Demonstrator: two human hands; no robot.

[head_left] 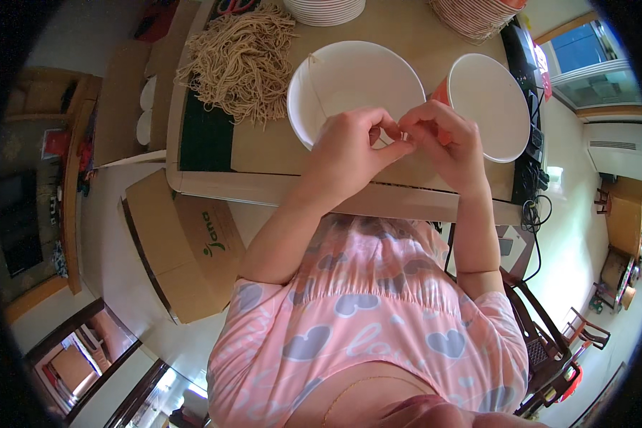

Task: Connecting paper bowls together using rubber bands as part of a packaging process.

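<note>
I take the large white bucket (367, 78) as my marker, its open mouth facing up toward my camera. At its near rim, on the right, I have both hands meeting at the fingertips. The left hand (357, 146) covers part of that rim, its thumb and forefinger curving toward each other with a small gap behind the tips. The right hand (446, 143) is just right of the bucket, fingers bent, tips gathered against those of the left. Something small and pale shows between them, but I cannot tell what it is or which fingers pinch it. A thin strand (317, 87) runs down inside the bucket's left part toward the left hand; I cannot make out where it ends.

Right of the bucket I see a second bucket (493, 107), white inside and orange outside, its wall close behind the right hand. Left of the bucket lies a loose heap of beige string (239, 64), with red-handled scissors (232, 6) beyond it. Past the bucket's far rim I have a stack of white containers (326, 10), and farther right an orange-and-white stack (474, 18)
</note>
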